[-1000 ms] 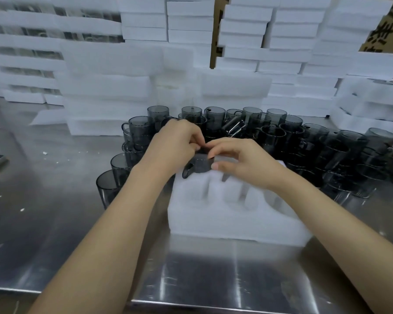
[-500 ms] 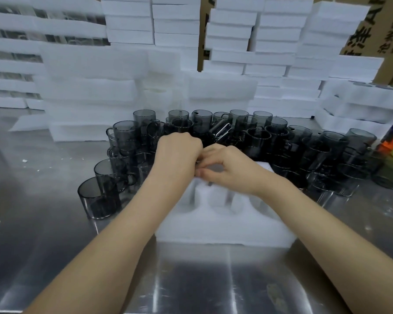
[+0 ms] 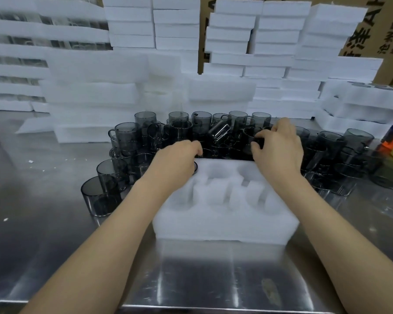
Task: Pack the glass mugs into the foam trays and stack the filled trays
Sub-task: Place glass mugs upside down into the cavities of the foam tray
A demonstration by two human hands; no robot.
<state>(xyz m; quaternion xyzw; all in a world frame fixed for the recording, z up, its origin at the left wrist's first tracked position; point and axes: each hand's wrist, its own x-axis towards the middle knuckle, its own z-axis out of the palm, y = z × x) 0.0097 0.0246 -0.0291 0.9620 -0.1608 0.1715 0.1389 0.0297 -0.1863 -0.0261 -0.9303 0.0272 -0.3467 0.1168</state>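
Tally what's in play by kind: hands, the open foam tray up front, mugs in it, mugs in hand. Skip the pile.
Hands: 2, left hand and right hand
Foam tray: 1
Mug in the tray: 1, partly under the left hand
Mug in the right hand: 1
Total: 5

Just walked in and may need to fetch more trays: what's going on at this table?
A person is packing grey glass mugs into a white foam tray on a steel table. The left hand rests over a seated mug in the tray's far-left pocket; its grip is hidden. The right hand grips a loose mug in the cluster behind the tray. The other visible pockets are empty.
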